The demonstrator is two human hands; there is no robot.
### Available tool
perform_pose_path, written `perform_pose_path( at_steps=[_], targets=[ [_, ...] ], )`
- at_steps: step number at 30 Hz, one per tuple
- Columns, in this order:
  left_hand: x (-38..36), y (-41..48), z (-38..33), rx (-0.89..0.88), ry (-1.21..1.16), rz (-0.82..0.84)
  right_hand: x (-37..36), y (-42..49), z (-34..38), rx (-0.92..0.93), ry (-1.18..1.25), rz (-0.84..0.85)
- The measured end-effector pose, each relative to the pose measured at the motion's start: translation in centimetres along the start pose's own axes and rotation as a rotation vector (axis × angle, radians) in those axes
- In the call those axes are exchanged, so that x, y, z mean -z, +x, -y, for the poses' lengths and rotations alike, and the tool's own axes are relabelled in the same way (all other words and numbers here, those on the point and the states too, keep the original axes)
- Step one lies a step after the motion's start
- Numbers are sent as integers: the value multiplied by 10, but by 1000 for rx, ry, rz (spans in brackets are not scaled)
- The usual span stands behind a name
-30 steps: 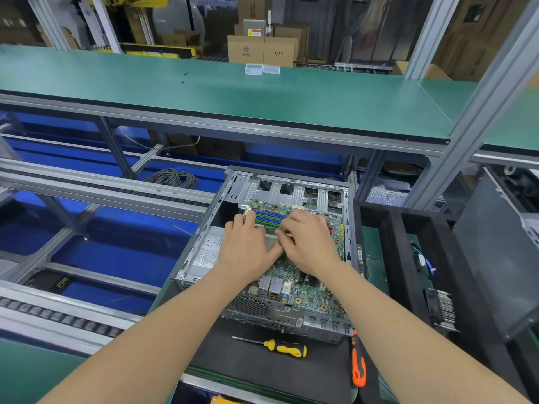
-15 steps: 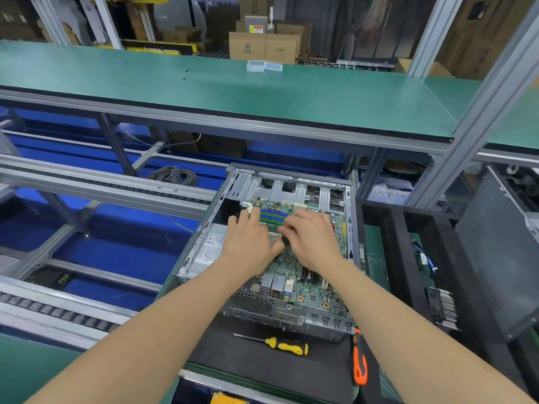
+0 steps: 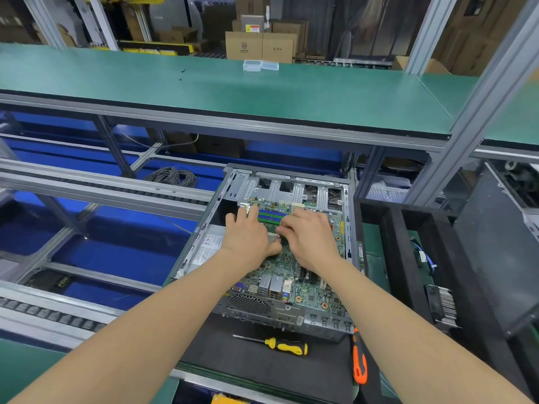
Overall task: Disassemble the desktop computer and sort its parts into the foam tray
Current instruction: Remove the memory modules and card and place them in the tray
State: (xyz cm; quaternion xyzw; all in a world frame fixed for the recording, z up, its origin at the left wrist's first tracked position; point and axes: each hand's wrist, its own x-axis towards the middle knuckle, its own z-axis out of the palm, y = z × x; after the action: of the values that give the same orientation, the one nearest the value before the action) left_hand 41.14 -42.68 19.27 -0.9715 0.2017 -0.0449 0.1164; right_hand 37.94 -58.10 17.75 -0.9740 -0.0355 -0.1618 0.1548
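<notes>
Green circuit board fills the open desktop case (image 3: 348, 217), which lies on its side on a dark mat at the bench edge. Both hands are down on the board by the memory slots (image 3: 269, 214). Since a second ago the left hand (image 3: 248, 237) has crept a little toward the far end of the slots, its fingers now spread with the tips at the slot latches, while the right hand (image 3: 309, 234) has barely shifted, fingers bunched and pressing at the near end of the slots; what they pinch, if anything, I cannot tell. To my eye this is the release of a memory stick, not yet lifted out.

The black foam tray (image 3: 408, 258) stands just right of the case, with a blue cable and a finned part already in its compartments.

Counted: two hands, one case, one tray, several slots, and two screwdrivers in front of the case, one yellow-handled (image 3: 287, 345), one orange-handled (image 3: 359, 363).
</notes>
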Motion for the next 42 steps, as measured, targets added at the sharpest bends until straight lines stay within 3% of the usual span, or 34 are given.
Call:
perform_pose_path(
  at_steps=[32,35,39,42],
  targets=[
    [15,8,16,-30,6,4,3,-1,0,-15,-2,47],
    [17,8,25,10,-171,16,4,-2,-1,-12,4,56],
    [23,12,34,81,-767,-22,10,-2,2,-17,46,52],
    [29,13,38,144,-1014,-25,16,-3,6,-52,194,23]
  ],
)
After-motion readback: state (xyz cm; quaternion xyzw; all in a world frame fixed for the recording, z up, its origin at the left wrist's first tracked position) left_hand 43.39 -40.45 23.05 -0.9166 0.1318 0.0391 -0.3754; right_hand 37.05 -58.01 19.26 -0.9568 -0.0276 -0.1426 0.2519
